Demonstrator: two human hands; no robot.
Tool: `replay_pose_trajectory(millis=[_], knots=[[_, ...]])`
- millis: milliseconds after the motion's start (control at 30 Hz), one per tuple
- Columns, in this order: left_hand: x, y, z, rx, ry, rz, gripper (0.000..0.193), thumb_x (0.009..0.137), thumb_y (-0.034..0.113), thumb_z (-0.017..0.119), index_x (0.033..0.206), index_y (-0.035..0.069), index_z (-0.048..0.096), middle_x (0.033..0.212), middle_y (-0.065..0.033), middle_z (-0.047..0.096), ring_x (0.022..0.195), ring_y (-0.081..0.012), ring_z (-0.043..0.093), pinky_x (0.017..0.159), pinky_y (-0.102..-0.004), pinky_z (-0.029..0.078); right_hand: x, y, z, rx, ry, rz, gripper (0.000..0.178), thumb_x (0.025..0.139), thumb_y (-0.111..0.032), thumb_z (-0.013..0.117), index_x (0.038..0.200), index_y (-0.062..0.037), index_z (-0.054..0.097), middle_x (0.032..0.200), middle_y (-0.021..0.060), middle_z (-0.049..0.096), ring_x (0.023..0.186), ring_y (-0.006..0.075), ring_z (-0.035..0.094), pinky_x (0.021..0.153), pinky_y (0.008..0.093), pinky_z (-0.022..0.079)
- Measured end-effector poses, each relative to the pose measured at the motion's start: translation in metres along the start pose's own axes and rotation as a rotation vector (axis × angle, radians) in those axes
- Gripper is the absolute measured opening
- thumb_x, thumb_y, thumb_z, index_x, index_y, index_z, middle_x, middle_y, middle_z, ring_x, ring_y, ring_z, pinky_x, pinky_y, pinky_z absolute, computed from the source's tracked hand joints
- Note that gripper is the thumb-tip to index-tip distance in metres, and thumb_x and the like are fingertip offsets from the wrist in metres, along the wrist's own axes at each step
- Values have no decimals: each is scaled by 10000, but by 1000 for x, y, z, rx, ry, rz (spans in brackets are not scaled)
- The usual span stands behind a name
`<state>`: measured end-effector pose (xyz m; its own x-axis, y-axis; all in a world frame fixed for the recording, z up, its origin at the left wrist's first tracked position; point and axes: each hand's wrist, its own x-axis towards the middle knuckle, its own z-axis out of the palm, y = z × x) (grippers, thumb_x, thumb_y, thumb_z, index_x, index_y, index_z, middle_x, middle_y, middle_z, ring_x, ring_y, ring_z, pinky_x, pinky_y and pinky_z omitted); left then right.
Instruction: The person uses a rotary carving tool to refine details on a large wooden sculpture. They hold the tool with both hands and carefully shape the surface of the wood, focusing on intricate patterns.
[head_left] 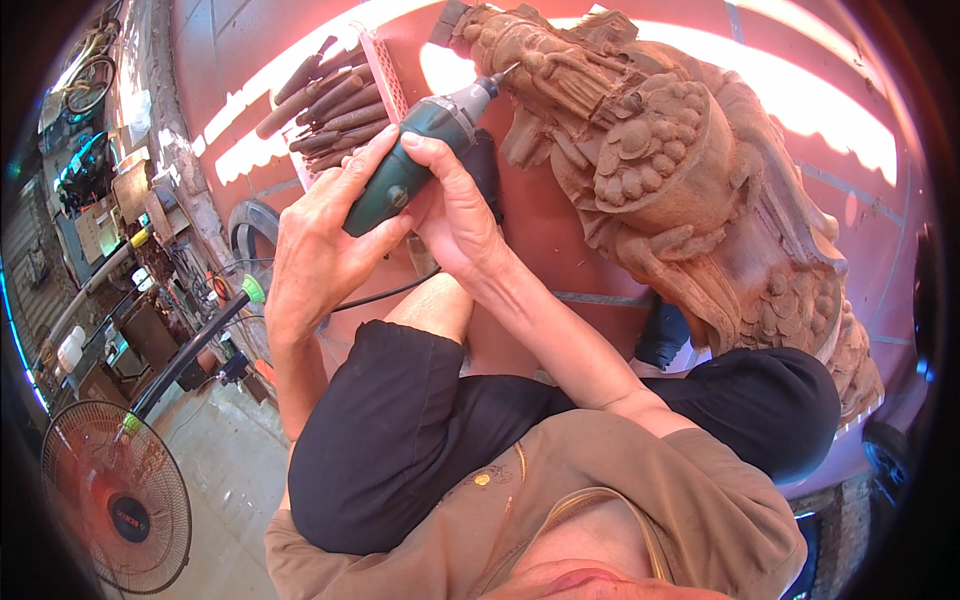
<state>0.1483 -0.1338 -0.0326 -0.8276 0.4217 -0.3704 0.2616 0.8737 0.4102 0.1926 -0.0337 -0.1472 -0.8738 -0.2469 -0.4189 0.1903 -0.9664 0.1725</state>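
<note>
Both your left hand [325, 235] and right hand [455, 205] are clenched around the green rotary tool [415, 150], its bit touching the carved wooden statue [680, 190] on the red-tiled floor [560, 250].

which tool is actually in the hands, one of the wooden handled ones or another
The green rotary tool, held by both the left hand and right hand. The brown wooden-handled tools lie untouched in their tray.
</note>
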Motion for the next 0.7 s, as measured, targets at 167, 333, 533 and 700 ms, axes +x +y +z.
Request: replay_pose_trajectory(millis=[167,333,533,700], knots=[[-1,-4,2,14,23,15,805,750,94,841,1513,143,591,1296,-202,722,1111,-275,742,933,-386,574,3,2,-5,23,-20,39,348,967,-282,738,1223,-75,626,1075,24,687,1005,127,688,885,332,601],[-4,-4,0,-31,1,-48,802,766,182,848,1520,195,574,1237,-168,726,1068,-340,727,932,-426,580,3,5,-7,34,-22,45,340,968,-259,739,1228,-79,616,1090,23,682,1008,127,692,892,338,606],[-9,-10,0,2,-5,-48,816,749,117,851,1519,144,585,1298,-171,731,1093,-252,738,951,-380,564,1,9,-10,29,-25,61,345,967,-256,742,1224,-76,600,1107,29,675,1007,131,694,895,344,610],[-11,-13,2,-22,-22,-64,811,758,177,849,1520,196,574,1215,-176,725,1034,-336,730,903,-427,584,1,11,-13,20,-25,66,356,961,-265,748,1226,-76,604,1091,28,677,1013,133,694,887,344,610]])
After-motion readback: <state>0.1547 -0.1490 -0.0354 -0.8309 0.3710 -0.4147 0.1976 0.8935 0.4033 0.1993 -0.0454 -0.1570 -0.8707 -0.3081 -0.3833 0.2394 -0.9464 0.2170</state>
